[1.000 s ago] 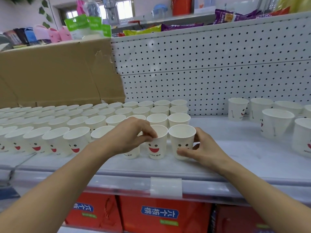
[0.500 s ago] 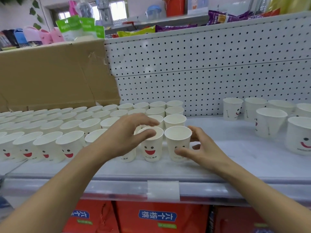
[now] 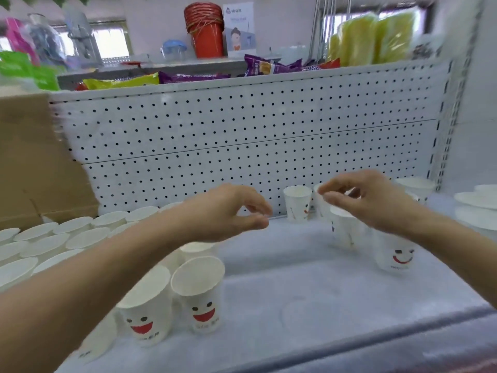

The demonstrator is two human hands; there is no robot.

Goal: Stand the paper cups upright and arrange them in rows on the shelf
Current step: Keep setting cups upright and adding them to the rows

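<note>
Shelf: rows of cups fill left half; loose cups stand scattered right, near back panel. Your left hand hovers mid-shelf, fingers loosely curled, empty. Right hand over loose cups, fingers half-curled; blur hides any contact. Cups likely light, thin, crushable: pinch gently at rim.

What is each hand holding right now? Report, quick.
Left hand: open, fingers loosely curled, holding nothing.
Right hand: over the loose cups; blurred, grip cannot be told.
</note>
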